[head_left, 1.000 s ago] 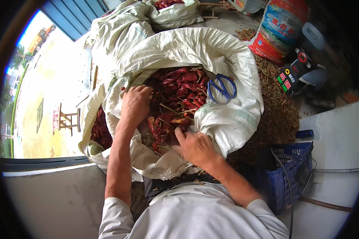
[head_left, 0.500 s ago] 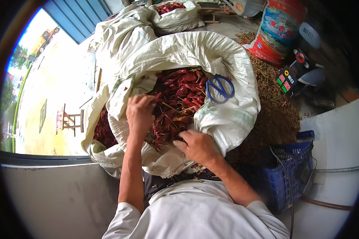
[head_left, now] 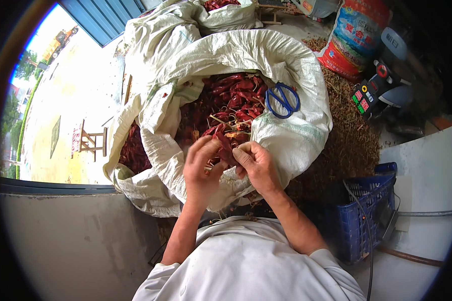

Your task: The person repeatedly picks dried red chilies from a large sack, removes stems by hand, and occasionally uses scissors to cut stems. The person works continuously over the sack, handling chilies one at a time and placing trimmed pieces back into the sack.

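Observation:
Between my two hands is a dried red chili [head_left: 226,149]. My right hand [head_left: 258,169] pinches its right side between thumb and fingers. My left hand [head_left: 200,168] is at its left, fingers curved with a gap to the thumb; the fingertips reach the chili's edge. Both hands are over the near part of a large white woven sack [head_left: 294,145], its rim rolled outward. Many dried red chilies [head_left: 236,95] with pale stems fill the opening. Blue-handled scissors [head_left: 282,100] lie on the sack's right fold, their blades not visible.
More chilies show in a sack opening [head_left: 134,150] at the left. Another filled sack [head_left: 226,17] stands behind. Loose stems [head_left: 349,125] cover the floor at the right, near a blue plastic crate [head_left: 366,215] and a red-and-blue bag [head_left: 354,37]. A wooden stool [head_left: 93,140] stands outside.
My left hand has come from the sack's left side toward my right hand. My right hand has risen slightly and now pinches a chili. The whole view has shifted a little.

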### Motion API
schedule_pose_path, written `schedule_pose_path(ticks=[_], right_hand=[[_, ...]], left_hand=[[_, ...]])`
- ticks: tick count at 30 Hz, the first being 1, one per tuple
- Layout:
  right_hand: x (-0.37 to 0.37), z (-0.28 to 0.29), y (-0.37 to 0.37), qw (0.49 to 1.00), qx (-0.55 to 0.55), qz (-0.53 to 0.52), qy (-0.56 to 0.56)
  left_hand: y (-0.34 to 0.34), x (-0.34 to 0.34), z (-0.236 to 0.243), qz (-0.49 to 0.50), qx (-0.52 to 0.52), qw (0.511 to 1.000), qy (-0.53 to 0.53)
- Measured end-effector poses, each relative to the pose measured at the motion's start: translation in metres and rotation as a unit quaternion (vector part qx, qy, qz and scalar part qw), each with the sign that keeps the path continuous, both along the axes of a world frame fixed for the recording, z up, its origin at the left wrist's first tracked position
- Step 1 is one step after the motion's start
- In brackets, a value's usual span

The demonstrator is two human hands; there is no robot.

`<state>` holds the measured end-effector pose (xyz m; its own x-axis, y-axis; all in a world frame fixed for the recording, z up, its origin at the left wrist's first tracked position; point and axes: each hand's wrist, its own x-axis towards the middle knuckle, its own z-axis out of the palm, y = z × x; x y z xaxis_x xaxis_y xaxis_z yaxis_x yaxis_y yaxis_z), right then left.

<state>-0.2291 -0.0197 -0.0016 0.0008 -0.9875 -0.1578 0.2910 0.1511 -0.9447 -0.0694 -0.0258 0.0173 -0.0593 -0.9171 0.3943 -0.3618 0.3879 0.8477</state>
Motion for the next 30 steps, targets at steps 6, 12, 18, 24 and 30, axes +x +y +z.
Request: schedule_pose_path(ticks=[6, 12, 18, 24, 30], right_hand=[[0.017, 0.001, 0.011, 0.961, -0.157, -0.063, 0.218], [0.028, -0.011, 0.02, 0.874, -0.324, -0.056, 0.358], [0.008, 0.003, 0.023, 0.872, -0.28, 0.018, 0.402], [-0.007, 0.003, 0.017, 0.849, -0.336, 0.108, 0.394], [-0.004, 0.011, 0.013, 0.944, -0.252, 0.145, 0.158]], left_hand=[[0.005, 0.005, -0.013, -0.072, 0.306, 0.889, 0.334], [0.008, 0.017, -0.028, -0.078, 0.31, 0.872, 0.372], [0.029, 0.018, -0.013, -0.086, 0.108, 0.99, -0.033], [0.028, 0.022, 0.01, -0.146, 0.079, 0.968, -0.187], [0.033, 0.027, 0.013, -0.195, 0.251, 0.937, 0.145]])
